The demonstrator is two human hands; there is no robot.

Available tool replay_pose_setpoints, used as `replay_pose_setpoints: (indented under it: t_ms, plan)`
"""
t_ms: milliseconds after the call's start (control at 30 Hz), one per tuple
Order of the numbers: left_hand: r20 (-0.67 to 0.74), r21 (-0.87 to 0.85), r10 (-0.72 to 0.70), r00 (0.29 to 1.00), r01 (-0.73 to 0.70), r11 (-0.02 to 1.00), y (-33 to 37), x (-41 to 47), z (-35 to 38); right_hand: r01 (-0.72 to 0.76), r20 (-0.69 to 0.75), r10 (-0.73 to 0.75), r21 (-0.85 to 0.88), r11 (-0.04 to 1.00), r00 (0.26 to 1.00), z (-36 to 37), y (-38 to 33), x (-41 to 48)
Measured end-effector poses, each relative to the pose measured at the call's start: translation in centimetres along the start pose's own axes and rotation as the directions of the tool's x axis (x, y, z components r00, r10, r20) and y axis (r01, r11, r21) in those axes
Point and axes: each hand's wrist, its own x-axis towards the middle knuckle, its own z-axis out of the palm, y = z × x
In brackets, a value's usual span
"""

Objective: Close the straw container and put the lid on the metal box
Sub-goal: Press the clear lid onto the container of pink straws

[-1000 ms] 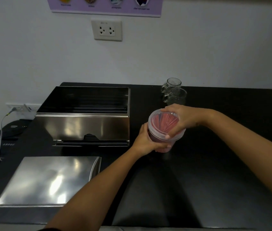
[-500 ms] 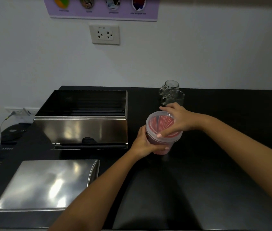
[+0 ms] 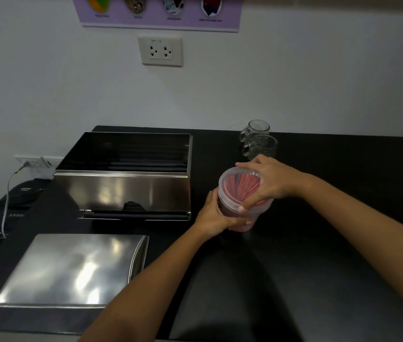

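A round clear plastic straw container [image 3: 238,191] full of red straws stands on the black counter right of the metal box. My left hand [image 3: 216,214] wraps its lower left side. My right hand [image 3: 265,182] lies over its translucent lid [image 3: 235,183], fingers pressing the front and right rim. The open stainless metal box [image 3: 124,191] sits at the centre left, its dark inside showing. Its flat steel lid [image 3: 72,270] lies on the counter in front of the box, near the front left edge.
Two glass mugs [image 3: 258,144] stand just behind the container by the wall. A black device [image 3: 15,201] with a plugged cable sits left of the counter. A wall socket [image 3: 161,51] and a purple poster [image 3: 161,11] are above. The black counter [image 3: 331,243] stretches right.
My right hand has shifted its fingers around the lid's rim, pressing at the front. The container has stayed in place in my left hand.
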Motion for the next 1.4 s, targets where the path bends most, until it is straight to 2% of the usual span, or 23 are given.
replay_pose_setpoints:
  t_ms: [167,433,633,867,1033,1300,1400]
  plan:
    - [-0.063,0.043,0.021,0.998,-0.018,0.999,0.1,-0.4,0.2,0.018,-0.106,-0.031,-0.116,0.993,0.994,0.8,-0.1,0.1]
    - [-0.095,0.083,0.055,0.994,-0.047,0.995,0.6,-0.9,0.3,0.034,-0.234,-0.045,-0.05,0.998,0.971,2.2,0.1,0.4]
    - [-0.094,0.086,0.063,0.994,-0.055,0.995,0.9,-1.2,0.3,0.027,-0.255,-0.035,-0.034,0.999,0.966,2.6,0.0,0.4]
    - [-0.009,0.07,0.122,0.992,-0.122,0.99,1.9,-1.0,-0.1,0.032,-0.169,-0.033,-0.007,0.999,0.985,1.2,-0.1,-0.2]
    - [0.12,0.093,0.034,0.992,-0.045,0.995,1.4,-1.9,-0.7,0.014,-0.129,-0.014,0.004,1.0,0.992,1.4,0.0,-0.3]
    - [0.133,0.24,-0.116,0.984,0.081,0.967,0.1,-4.5,-2.1,-0.006,-0.165,0.012,0.037,0.999,0.986,2.2,0.1,-0.8]
    - [0.145,0.284,-0.107,0.984,0.062,0.957,-0.3,-5.3,-2.9,-0.039,-0.21,0.061,0.104,0.994,0.976,2.2,-0.1,-1.3]
